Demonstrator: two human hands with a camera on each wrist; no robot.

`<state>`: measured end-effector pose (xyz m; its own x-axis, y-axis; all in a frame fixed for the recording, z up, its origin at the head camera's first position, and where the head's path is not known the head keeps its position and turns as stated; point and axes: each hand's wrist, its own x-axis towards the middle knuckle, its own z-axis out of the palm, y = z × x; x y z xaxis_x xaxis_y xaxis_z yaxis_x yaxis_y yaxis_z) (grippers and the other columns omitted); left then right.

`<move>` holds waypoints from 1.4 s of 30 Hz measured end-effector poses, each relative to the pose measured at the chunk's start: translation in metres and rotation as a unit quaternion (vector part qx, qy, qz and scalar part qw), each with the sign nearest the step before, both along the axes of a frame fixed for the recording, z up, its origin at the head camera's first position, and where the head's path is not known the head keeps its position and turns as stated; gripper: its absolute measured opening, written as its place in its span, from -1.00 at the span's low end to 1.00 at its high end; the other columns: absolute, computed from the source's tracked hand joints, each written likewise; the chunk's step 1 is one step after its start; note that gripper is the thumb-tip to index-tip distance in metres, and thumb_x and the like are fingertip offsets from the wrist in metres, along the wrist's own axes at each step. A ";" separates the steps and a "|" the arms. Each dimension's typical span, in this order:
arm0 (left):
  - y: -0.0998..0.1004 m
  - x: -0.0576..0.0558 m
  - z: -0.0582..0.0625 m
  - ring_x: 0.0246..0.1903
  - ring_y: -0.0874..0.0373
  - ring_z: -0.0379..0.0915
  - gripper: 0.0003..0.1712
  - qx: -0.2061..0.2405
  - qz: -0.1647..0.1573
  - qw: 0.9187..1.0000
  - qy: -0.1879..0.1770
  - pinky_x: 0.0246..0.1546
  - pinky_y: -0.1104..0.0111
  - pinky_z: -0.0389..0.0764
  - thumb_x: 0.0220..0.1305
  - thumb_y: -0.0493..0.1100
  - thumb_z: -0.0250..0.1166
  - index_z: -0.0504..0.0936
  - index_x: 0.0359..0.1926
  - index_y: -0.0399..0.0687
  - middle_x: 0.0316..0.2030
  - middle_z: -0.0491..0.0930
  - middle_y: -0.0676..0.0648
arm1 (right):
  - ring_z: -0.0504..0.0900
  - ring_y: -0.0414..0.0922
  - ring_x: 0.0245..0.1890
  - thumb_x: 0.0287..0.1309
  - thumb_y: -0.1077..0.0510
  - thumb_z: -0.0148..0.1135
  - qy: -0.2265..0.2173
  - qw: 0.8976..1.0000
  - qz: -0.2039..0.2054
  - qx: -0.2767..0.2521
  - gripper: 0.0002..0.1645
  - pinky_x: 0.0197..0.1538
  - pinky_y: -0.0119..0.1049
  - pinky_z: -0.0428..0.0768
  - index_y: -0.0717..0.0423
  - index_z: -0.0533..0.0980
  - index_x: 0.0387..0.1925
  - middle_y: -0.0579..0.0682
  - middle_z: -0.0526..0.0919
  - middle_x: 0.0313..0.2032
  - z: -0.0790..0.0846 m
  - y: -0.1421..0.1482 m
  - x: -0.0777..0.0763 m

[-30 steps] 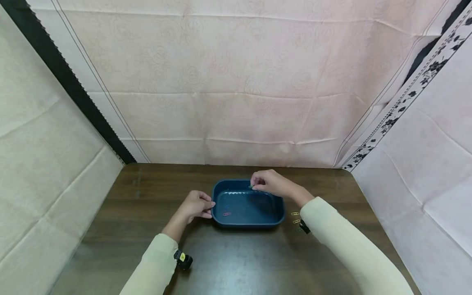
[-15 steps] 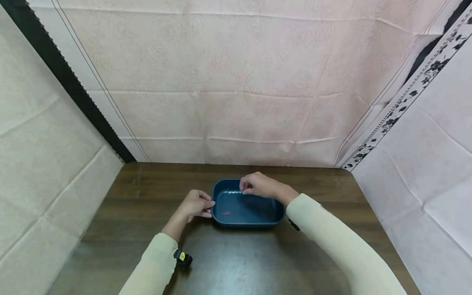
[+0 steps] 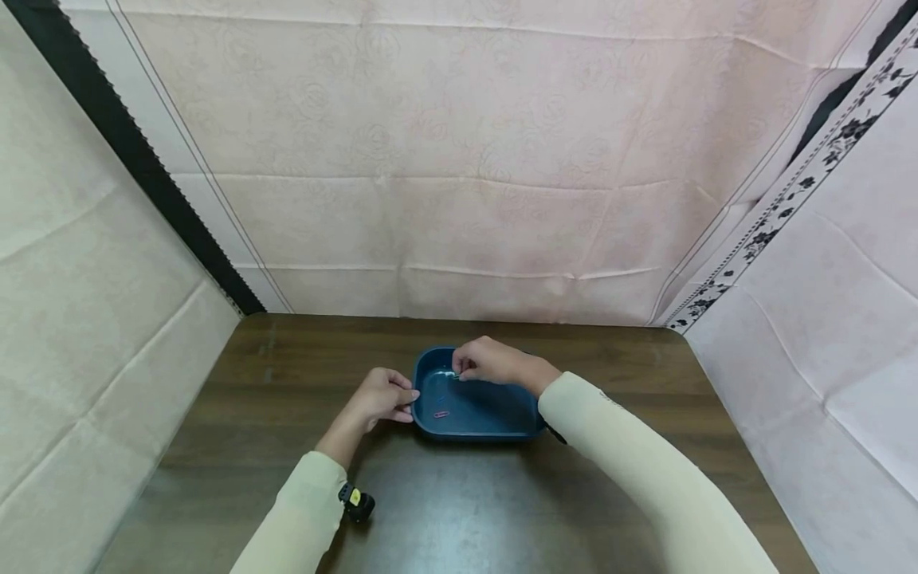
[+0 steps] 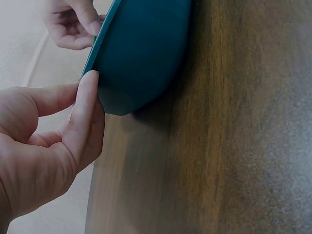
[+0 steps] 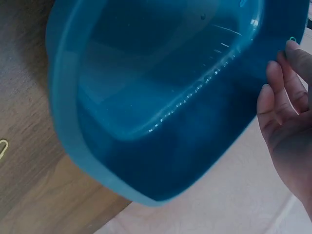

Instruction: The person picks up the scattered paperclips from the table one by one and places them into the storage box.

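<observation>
A dark blue plastic tub (image 3: pixel 476 437) stands on the table in the head view. My left hand (image 3: pixel 383 395) pinches its left rim between thumb and fingers, which the left wrist view shows close up at the tub wall (image 4: pixel 141 53). Over the back part of the tub, my right hand (image 3: pixel 495 363) pinches a small green paper clip (image 5: pixel 292 39) between thumb and index fingertip. Inside the tub, a pink paper clip (image 3: pixel 441 414) lies towards the left front, with a faint blue clip (image 3: pixel 440 399) just behind it.
A yellow paper clip (image 5: pixel 3 147) lies on the wooden table (image 3: pixel 445 510) outside the tub. Pale cloth (image 3: pixel 459 239) hangs behind the table and along both sides. Each wrist wears a small black camera, such as the left one (image 3: pixel 356 504).
My right hand has moved left across the back of the tub, carrying the green paper clip. My right sleeve now covers the clips on the table. The left hand has stayed at the rim.
</observation>
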<state>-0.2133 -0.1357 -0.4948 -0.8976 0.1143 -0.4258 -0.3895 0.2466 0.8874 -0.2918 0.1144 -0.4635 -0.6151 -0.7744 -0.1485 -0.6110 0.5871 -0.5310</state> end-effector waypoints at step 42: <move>0.003 -0.002 0.000 -0.51 0.10 0.61 -0.81 0.007 0.008 1.000 -0.012 -0.36 0.26 0.83 0.40 -0.34 0.32 0.56 -0.06 -0.37 -0.35 0.59 -0.27 | 0.63 -0.25 -0.38 0.41 0.17 0.30 0.017 0.993 0.045 0.108 -0.90 -0.24 -0.48 0.67 -0.01 0.66 -0.10 -0.13 0.68 -0.30 -0.022 -0.038 -0.012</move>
<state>-0.2150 -0.1326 -0.4946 -0.8886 0.1062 -0.4462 -0.4151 0.2280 0.8808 -0.3038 0.0761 -0.4854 -0.5532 -0.7783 -0.2969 -0.6814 0.6278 -0.3762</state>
